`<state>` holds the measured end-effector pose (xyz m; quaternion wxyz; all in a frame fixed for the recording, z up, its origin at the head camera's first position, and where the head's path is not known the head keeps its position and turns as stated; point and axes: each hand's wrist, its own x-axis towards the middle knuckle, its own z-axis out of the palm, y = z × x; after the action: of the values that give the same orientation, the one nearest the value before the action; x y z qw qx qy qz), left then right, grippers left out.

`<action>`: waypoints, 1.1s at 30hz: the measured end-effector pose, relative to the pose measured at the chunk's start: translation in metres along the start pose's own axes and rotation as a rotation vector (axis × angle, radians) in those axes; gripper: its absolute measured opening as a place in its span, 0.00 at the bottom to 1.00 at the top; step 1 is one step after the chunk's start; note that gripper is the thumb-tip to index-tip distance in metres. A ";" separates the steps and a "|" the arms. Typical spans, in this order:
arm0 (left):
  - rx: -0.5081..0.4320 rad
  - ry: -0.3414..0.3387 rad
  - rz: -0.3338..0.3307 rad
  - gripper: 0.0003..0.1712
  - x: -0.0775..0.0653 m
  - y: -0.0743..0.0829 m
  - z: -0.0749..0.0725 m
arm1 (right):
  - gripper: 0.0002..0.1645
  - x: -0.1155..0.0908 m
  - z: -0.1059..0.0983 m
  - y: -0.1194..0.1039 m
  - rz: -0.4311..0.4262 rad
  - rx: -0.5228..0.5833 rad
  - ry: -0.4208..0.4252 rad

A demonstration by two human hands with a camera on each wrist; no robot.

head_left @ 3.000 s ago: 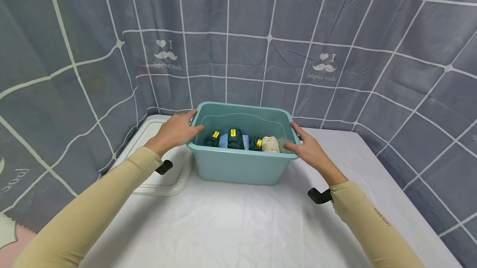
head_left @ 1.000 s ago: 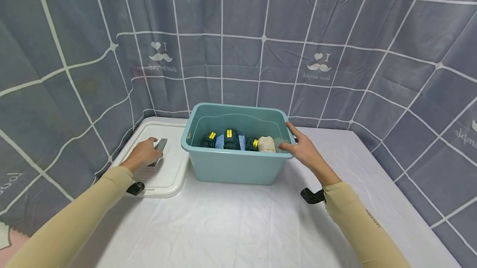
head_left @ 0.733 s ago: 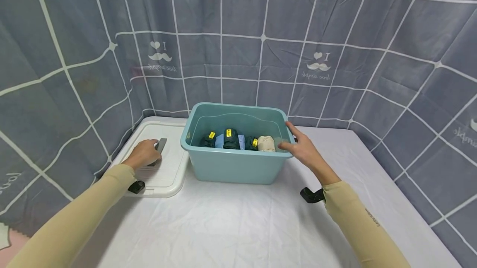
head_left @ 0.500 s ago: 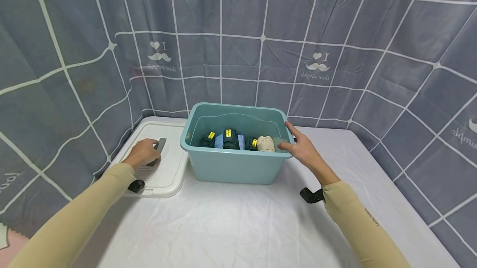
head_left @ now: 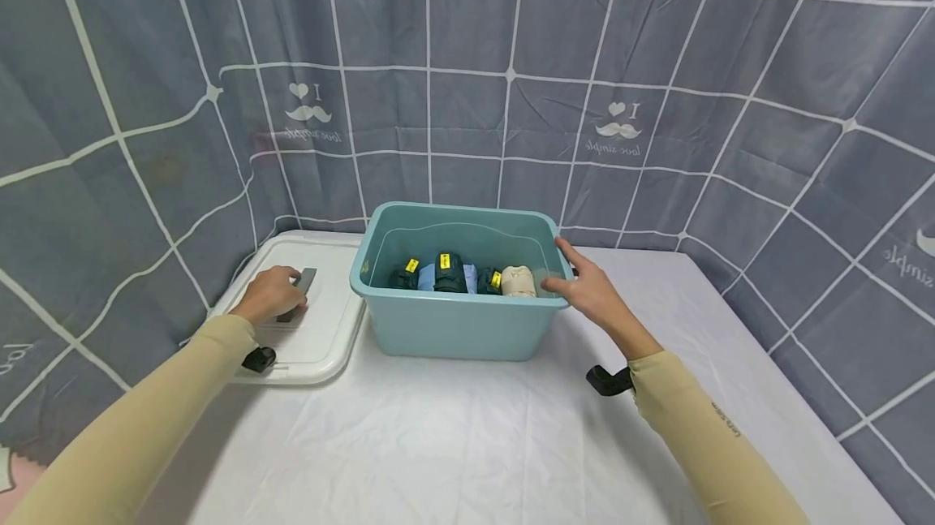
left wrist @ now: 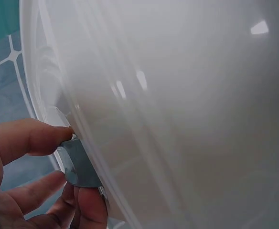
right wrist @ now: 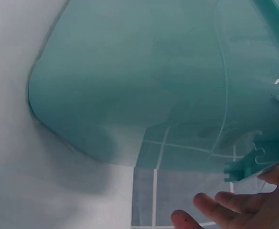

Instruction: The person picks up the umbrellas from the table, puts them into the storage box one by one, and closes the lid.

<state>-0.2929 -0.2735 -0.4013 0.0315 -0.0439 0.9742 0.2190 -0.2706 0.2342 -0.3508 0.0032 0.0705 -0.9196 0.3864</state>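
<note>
A white lid (head_left: 325,338) with a grey handle (head_left: 310,280) lies left of a teal bin (head_left: 453,326). My left hand (head_left: 270,295) pinches this handle. In the left wrist view the thumb and fingers are on opposite sides of the grey handle (left wrist: 84,167), and the white lid (left wrist: 187,105) fills most of the picture. At the bin's right end, my right hand (head_left: 593,291) rests on the rim, thumb lapping inside. In the right wrist view several outstretched fingers (right wrist: 216,210) hang below the rim, apart from the wall of the teal bin (right wrist: 120,81).
Inside the bin are dark bundles (head_left: 450,277) with yellow tags, some light blue cloth (head_left: 427,278) and a beige roll (head_left: 518,281). A white cloth (head_left: 467,444) covers the table. Grey checked curtains (head_left: 467,87) stand behind and at both sides.
My left hand has left the bin's left rim and taken the lid's handle. Over the last half second hand and handle have shifted slightly left. My right hand has stayed on the rim.
</note>
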 end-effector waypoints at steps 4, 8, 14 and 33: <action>-0.005 0.012 0.002 0.40 0.000 0.004 -0.010 | 0.54 0.001 -0.001 0.001 0.000 -0.005 -0.004; -0.010 0.027 0.023 0.40 0.001 0.012 -0.021 | 0.54 0.000 -0.003 0.001 0.003 -0.009 0.000; 0.016 0.064 0.058 0.39 0.003 0.019 -0.040 | 0.53 0.001 -0.001 0.002 0.001 -0.013 0.015; 0.093 0.099 0.088 0.36 0.002 0.049 -0.109 | 0.52 0.001 -0.001 0.002 -0.017 -0.029 0.018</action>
<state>-0.3041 -0.2759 -0.2826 -0.0242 -0.0105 0.9847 0.1725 -0.2715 0.2357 -0.3513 0.0160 0.0748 -0.9244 0.3736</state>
